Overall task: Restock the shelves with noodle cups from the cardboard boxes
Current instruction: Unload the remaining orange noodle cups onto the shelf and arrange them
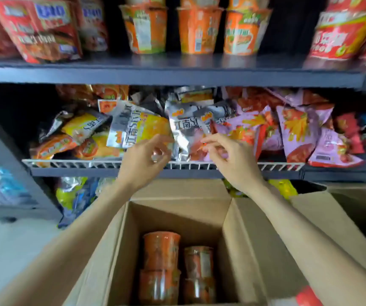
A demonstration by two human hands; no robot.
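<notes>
My left hand (143, 159) and right hand (232, 159) hover mid-frame before the packet shelf (162, 165), fingers loosely curled, seemingly holding nothing. Noodle cups (161, 250) sit in the cardboard box (177, 213) at bottom centre.

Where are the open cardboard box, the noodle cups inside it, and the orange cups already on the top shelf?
cardboard box (177, 212): head view, inner back wall.
noodle cups in the box (161, 250): head view, side of the upper left cup.
orange cups on the top shelf (197, 29): head view, side of the middle cup.
</notes>
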